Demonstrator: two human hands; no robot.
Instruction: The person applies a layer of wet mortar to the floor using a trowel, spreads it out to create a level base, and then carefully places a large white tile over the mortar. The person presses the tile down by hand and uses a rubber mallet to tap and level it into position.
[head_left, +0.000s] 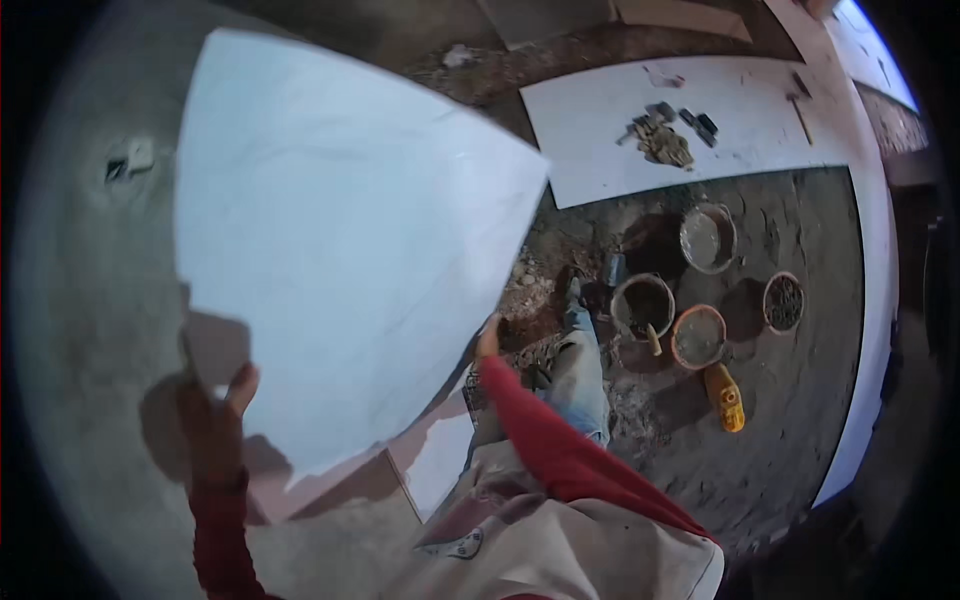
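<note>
A large white sheet (340,240) with straight edges spreads in front of me and is tilted. At its lower left edge my left hand (215,415) holds it, with the thumb over its face. My right hand (488,338) grips the right edge; most of its fingers are hidden behind the sheet. A shadow falls on the sheet's lower left corner. Below the sheet, a smaller white piece (440,460) lies by my lap.
A grey wall (90,270) with a socket box (140,155) is on the left. To the right stand several buckets (698,310) and a yellow container (727,400). Farther back, a white panel (590,110) bears small pieces (662,140) and a hammer (802,120).
</note>
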